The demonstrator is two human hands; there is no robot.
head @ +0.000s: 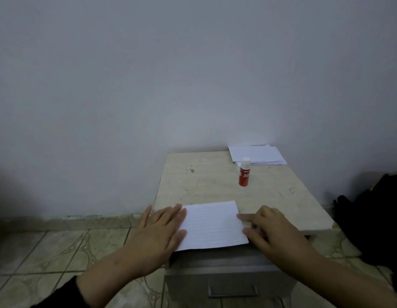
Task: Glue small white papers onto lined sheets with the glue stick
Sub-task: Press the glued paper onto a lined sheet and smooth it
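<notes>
Left hand (162, 227) lies flat, fingers straight, pinning the lined sheet (212, 225); right hand (267, 227) presses its edge, fingers loosely bent. Best smooth outward, firmly.

Glue stick (244, 174) before paper stack (257, 154)

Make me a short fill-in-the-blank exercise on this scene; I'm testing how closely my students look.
1. The glue stick stands ____ on the table.
2. The left hand lies flat on the ____ edge of the lined sheet.
3. The stack of papers lies in the table's far ____ corner.
4. The glue stick's body is ____.

Missing words: upright; left; right; red
</notes>
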